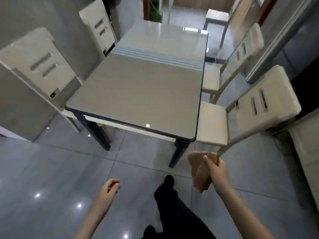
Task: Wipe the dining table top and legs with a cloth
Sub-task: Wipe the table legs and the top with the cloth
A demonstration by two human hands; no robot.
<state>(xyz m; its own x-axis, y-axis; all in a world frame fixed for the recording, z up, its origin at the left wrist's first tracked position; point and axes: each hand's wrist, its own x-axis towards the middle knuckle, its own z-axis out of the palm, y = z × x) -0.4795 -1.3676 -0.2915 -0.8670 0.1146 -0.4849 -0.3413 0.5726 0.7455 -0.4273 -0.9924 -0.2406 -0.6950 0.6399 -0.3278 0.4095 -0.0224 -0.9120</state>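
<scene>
In the head view, a brown cloth (200, 173) is gripped in the right hand (216, 168), with the fingers curled round its upper fold and the rest hanging below the fist. It is held in the air over the grey tiled floor (51, 169), near the dining table's near right leg (178, 152) but apart from it. The left hand (108, 188) is seen with loosely curled fingers, nothing being held in it. The dining table (138, 94) is flanked by pale chairs (259, 104) on both sides. A dark trouser leg (172, 204) is seen between the forearms.
</scene>
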